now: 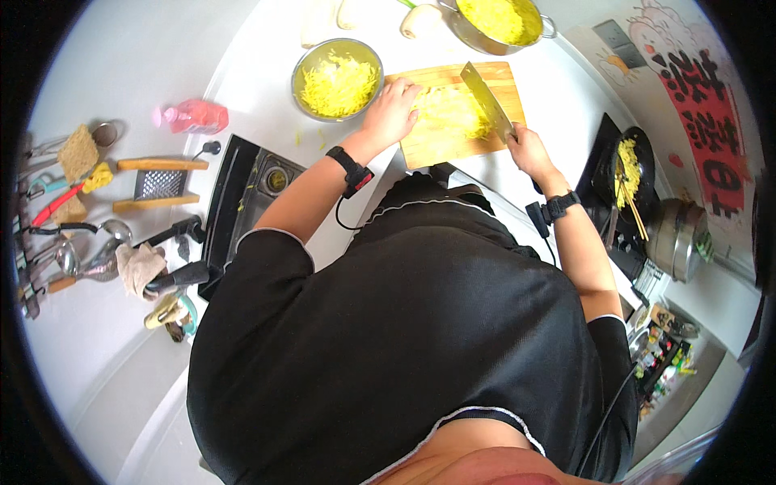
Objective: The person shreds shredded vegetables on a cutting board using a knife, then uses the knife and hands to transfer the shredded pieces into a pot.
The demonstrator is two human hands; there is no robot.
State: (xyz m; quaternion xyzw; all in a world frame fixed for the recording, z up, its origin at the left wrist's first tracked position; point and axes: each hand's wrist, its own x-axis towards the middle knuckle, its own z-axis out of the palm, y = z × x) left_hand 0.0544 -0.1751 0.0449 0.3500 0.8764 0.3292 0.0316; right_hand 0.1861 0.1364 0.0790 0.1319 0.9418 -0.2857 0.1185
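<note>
My right hand (532, 153) grips the handle of a cleaver (490, 106). Its broad blade stands at the right side of a pile of yellow shreds (447, 112) on a wooden cutting board (424, 156). At the pile's left edge rests my left hand (394, 112), thumb apart from the fingers, with nothing seen in its grasp. Just left of that hand is a metal bowl (297, 100) with more yellow shreds in it. Both wrists wear black straps with small devices.
A metal pot (479, 43) of yellow shreds stands behind the board, near a pale root vegetable (421, 23). Left are a sink (257, 176), pink bottle (200, 116) and grater (160, 183). Right, a black wok (645, 151) holds yellow food and chopsticks (635, 212).
</note>
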